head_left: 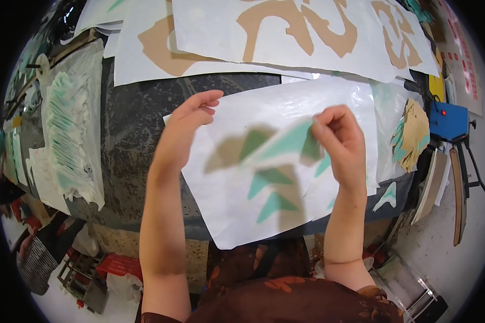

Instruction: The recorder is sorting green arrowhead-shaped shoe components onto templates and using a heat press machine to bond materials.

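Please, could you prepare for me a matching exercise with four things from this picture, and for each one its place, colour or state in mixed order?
Things
1. Right hand
2. Box-shaped device
3. Left hand
4. Flat cut-out shapes

Place, colour or state
A. Raised, with nothing visible between its fingers
B. Brown, on white sheets at the top of the picture
C. Pinching a green-and-white piece
D. Blue, at the right of the picture

Right pairs: 1-C, 2-D, 3-A, 4-B
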{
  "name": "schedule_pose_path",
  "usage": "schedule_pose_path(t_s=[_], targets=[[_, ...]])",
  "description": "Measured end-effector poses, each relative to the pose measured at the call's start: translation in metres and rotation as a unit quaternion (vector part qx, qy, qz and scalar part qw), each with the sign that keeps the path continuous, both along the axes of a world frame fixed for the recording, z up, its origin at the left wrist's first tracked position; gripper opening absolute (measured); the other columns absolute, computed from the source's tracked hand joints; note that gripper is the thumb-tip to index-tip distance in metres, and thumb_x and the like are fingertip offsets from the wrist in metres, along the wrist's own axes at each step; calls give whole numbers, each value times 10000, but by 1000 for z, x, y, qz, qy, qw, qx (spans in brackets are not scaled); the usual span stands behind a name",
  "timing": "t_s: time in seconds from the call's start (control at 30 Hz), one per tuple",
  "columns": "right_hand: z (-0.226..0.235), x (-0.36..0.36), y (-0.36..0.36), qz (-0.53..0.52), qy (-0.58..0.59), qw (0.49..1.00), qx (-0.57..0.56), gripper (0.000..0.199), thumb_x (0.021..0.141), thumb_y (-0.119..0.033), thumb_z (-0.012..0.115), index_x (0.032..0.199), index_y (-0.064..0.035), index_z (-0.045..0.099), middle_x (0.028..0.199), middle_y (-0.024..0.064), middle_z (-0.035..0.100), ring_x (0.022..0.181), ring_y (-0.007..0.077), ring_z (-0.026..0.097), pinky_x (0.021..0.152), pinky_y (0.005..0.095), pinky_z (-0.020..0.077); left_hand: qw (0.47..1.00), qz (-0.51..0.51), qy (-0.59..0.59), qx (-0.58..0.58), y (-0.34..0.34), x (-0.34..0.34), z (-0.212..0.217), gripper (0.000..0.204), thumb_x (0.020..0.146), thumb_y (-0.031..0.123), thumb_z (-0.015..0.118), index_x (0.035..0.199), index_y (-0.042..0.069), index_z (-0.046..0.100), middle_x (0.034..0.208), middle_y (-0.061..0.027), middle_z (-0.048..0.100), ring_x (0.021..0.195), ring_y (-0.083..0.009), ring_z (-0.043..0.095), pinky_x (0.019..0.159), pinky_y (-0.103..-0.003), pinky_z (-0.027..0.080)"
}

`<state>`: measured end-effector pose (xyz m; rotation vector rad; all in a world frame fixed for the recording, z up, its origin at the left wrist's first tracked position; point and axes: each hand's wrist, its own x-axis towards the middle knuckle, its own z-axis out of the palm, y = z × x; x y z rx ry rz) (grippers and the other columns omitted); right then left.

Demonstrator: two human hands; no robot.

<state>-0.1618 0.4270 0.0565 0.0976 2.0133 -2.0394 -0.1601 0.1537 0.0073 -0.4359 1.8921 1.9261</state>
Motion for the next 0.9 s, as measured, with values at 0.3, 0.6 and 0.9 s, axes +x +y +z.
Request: schedule_pose_path(t_s=[0.3, 0.6, 0.9], targets=[[-29, 35, -34, 192, -96, 972, 91, 187, 883, -107, 657, 1042, -23, 604, 976, 51, 626, 857, 136, 595, 794, 294, 493, 973, -75, -175, 129, 26, 111, 14, 164, 861, 110, 697, 992, 41, 627, 968, 11, 599, 856, -76, 543, 777, -230, 470], [-75, 8, -62, 197, 125, 861, 452, 263, 821, -48, 588, 1084, -56, 603, 1016, 131, 636, 951, 312, 598, 821, 410, 482, 995, -64, -80, -4, 22, 130, -4, 154, 811, 89, 699, 907, 25, 597, 1096, -46, 534, 931, -120, 533, 764, -268, 466], [-75, 4, -68, 194, 122, 851, 472, 118, 833, -95, 603, 937, -41, 611, 949, 125, 625, 916, 321, 581, 799, 426, 483, 996, -55, -46, -53, 22, 127, -8, 156, 789, 131, 699, 873, 36, 607, 1186, -62, 533, 862, -133, 517, 786, -262, 446]])
